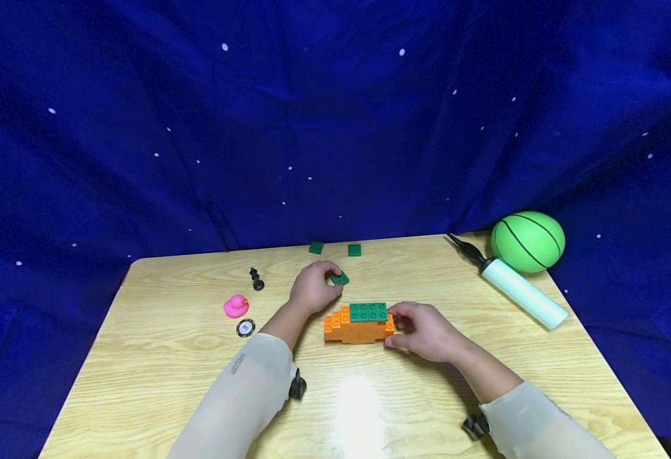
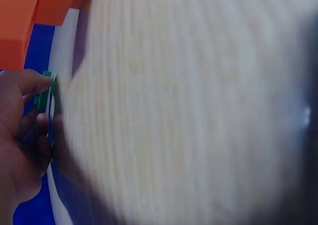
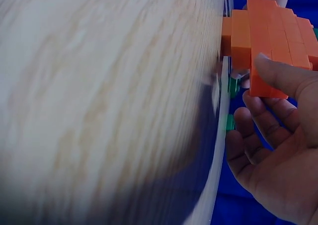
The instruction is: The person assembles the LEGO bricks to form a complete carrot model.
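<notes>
A stepped orange block build stands on the table, with green bricks on its top. My right hand holds the build's right end, thumb on the near side and fingers on the far side. In the right wrist view the thumb presses the orange blocks. Behind the build, my left hand pinches a small green brick between thumb and fingers, low over the table. The left wrist view shows this green brick edge-on, partly covered by fingers.
Two loose green bricks, one at left and one at right, lie by the back edge. On the left are a black chess piece, a pink rubber duck and a poker chip. A hand pump and green ball are at right.
</notes>
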The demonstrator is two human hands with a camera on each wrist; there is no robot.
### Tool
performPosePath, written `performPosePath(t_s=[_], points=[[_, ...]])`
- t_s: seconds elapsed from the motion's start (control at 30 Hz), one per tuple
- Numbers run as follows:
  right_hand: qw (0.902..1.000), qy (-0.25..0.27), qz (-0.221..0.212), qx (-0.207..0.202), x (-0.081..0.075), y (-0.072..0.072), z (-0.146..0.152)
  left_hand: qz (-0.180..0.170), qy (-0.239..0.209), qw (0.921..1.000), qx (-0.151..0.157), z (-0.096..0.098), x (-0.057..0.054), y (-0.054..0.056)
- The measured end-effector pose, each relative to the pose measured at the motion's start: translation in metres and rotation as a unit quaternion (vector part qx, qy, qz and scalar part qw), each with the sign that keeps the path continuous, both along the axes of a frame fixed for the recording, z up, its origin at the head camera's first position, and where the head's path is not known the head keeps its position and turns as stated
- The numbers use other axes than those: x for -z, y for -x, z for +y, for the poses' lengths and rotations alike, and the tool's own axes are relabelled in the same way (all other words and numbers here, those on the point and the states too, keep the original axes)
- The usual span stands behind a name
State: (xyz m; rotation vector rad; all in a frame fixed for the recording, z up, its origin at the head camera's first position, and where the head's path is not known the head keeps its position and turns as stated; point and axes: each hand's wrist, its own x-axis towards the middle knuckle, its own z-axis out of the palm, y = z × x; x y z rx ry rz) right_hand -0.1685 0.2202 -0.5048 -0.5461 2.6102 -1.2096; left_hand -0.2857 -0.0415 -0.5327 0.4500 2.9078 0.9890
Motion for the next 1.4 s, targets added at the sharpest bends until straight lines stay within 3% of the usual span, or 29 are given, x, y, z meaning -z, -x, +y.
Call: performPosePath(t_s=[0.2,0.6,0.9,1.17,1.4], points=[[1.0,-0.001,0.0,0.002,0.0,0.0,-0.001,0.009,-0.026,0.9995,0.012,-0.004,-0.002,-0.009],[1.0,-0.003,0.001,0.009,0.001,-0.003,-0.001,0.037,-0.121,0.9918,0.017,-0.015,-0.018,-0.026],[0.9999,-0.003,0.004,0.01,0.001,-0.002,-0.004,0.051,-0.206,0.9765,0.038,-0.028,-0.029,-0.043],[1.0,0.005,0.005,0.002,0.002,0.0,-0.004,0.035,-0.273,0.9602,0.048,-0.037,-0.042,-0.065],[1.0,0.004,0.008,0.001,0.002,0.003,-0.008,0.043,-0.293,0.9514,0.084,-0.042,-0.051,-0.082]])
